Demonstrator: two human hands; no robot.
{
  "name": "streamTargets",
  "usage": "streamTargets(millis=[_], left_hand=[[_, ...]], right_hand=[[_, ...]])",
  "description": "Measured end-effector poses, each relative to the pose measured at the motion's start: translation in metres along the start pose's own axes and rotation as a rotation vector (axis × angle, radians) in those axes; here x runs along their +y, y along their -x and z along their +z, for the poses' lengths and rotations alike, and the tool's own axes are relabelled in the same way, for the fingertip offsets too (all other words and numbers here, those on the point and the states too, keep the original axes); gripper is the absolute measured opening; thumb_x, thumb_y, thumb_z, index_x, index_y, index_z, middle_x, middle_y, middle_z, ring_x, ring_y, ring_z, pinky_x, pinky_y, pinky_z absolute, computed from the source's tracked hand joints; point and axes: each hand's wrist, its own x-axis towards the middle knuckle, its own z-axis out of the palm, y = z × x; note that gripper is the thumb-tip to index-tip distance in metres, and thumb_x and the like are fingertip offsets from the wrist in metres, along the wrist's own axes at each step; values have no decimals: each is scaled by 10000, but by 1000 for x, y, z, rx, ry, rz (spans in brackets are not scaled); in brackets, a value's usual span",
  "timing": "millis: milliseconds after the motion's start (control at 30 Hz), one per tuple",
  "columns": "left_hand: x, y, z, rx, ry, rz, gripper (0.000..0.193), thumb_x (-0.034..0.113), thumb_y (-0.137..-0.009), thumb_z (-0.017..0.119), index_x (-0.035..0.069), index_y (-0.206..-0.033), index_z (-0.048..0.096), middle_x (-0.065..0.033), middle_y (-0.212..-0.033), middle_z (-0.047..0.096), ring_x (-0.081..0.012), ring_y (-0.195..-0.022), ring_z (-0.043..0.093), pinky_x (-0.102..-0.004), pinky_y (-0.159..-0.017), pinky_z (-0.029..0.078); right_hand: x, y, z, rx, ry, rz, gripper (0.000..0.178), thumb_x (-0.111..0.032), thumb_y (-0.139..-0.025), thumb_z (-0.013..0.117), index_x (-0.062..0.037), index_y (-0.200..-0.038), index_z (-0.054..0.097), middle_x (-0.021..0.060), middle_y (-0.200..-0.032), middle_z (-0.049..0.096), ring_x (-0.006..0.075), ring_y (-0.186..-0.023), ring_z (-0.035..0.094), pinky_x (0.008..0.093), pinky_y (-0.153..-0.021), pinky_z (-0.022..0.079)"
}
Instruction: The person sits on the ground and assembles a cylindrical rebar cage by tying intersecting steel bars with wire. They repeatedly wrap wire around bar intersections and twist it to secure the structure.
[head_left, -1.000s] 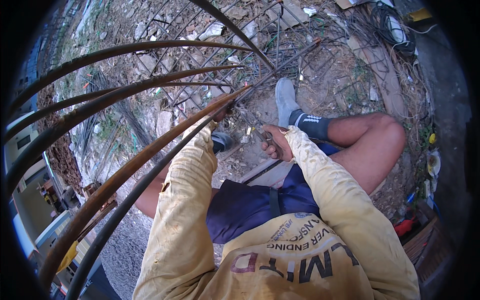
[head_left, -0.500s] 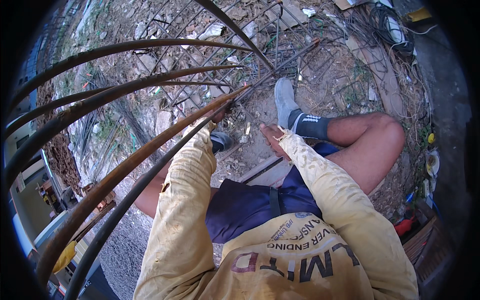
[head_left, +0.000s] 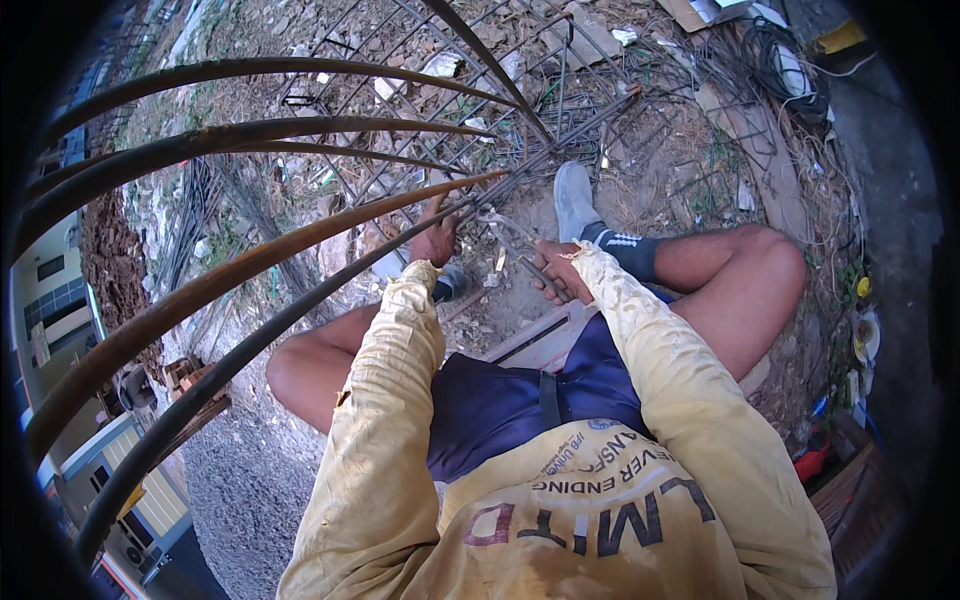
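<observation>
Left hand [head_left: 433, 240] shifted, grip unclear, by dark bar [head_left: 330, 286], right hand [head_left: 563, 272] around metal tool [head_left: 529, 266]

2 hands [head_left: 562, 270], 2 shoes [head_left: 574, 194]

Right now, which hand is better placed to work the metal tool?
Probably the right hand: its grip is around the metal tool. The left hand is farther off, with the dark bar crossing in front of it, so I can't tell what it holds.
</observation>
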Motion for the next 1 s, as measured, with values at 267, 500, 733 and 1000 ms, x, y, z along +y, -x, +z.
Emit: streamTargets(millis=[267, 500, 733, 1000], left_hand=[[-5, 48, 14, 215, 161, -280, 445, 237, -931, 582, 11, -1310, 523, -197, -1102, 662, -248, -978, 638, -330, -850, 488], [21, 49, 15, 141, -250, -85, 581, 403, -870, 629, 50, -1316, 510, -268, -1172, 611, -402, -1073, 598, -446, -939, 462], [56, 20, 27, -44, -510, -163, 760, 561, -846, 598, 26, -1369, 460, -308, -1386, 436, -399, -1282, 454, -461, -1049, 385], [46, -28, 12, -329, -309, -183, 849, 706, -915, 273, -15, -1223, 599, -331, -1243, 545, -460, -1233, 478, -466, -1028, 380]], right_hand=[[35, -64, -42, 99, 712, 45, 457, -495, -941, 542, -135, -1221, 516, 68, -785, 636, 158, -527, 567, 289, -474, 470], [62, -72, -82, 287, 464, 2, 397, -491, -902, 597, -149, -1106, 601, 70, -741, 630, 188, -494, 563, 380, -476, 472], [12, 87, -25, 561, -346, -440, 372, -289, -966, 564, -137, -1300, 501, 12, -722, 621, 130, -511, 553, 293, -456, 453], [-31, 112, -10, 819, -384, -1058, 337, -158, -891, 640, -9, -1174, 532, 21, -628, 513, 100, -470, 492, 247, -458, 439]])
